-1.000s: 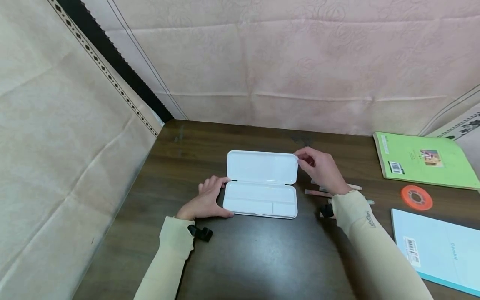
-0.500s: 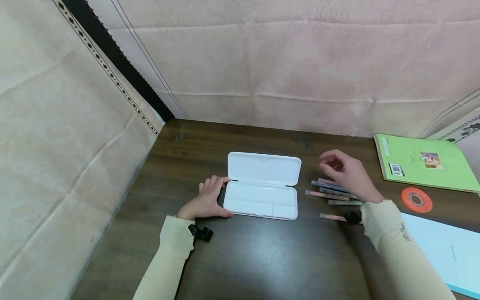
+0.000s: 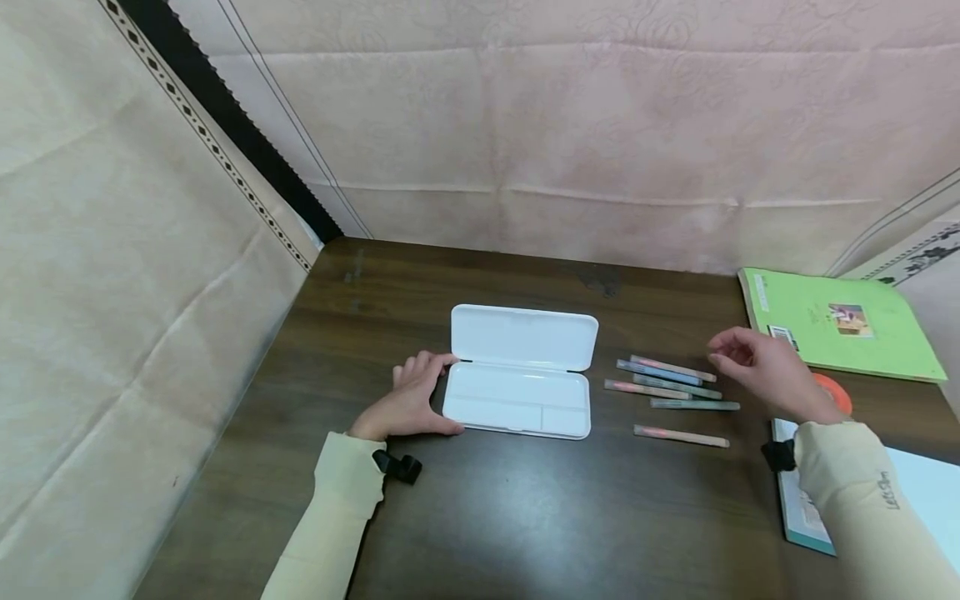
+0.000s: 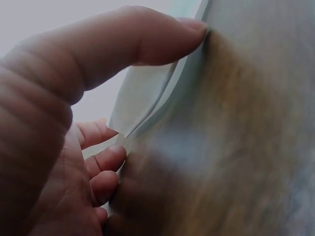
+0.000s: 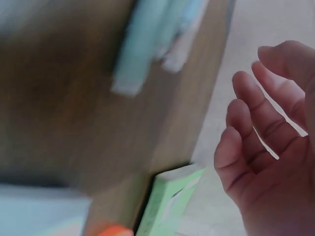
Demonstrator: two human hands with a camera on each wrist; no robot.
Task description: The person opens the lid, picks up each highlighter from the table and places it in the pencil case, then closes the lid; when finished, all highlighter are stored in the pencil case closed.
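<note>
A white pencil case (image 3: 517, 400) lies on the brown table with its lid (image 3: 523, 337) tilted back and its divided tray bare. My left hand (image 3: 408, 404) holds the case's left end, thumb at the front corner and index finger near the hinge. In the left wrist view the thumb (image 4: 147, 37) lies along the case's edge (image 4: 142, 98). Several pale pens (image 3: 678, 389) lie right of the case, with one pink pen (image 3: 681, 436) apart in front. My right hand (image 3: 772, 375), fingers loosely curled and holding nothing, hovers just right of the pens.
At the back right lies a green book (image 3: 847, 321). An orange tape roll (image 3: 834, 392) is partly hidden behind my right hand. A light blue notebook (image 3: 926, 475) lies under my right forearm. A cloth-covered wall (image 3: 562, 133) rises behind the table.
My right hand has left the lid's right corner and moved right, past the pens, uncovering them. The lid stays raised, and my left hand keeps its place on the case.
</note>
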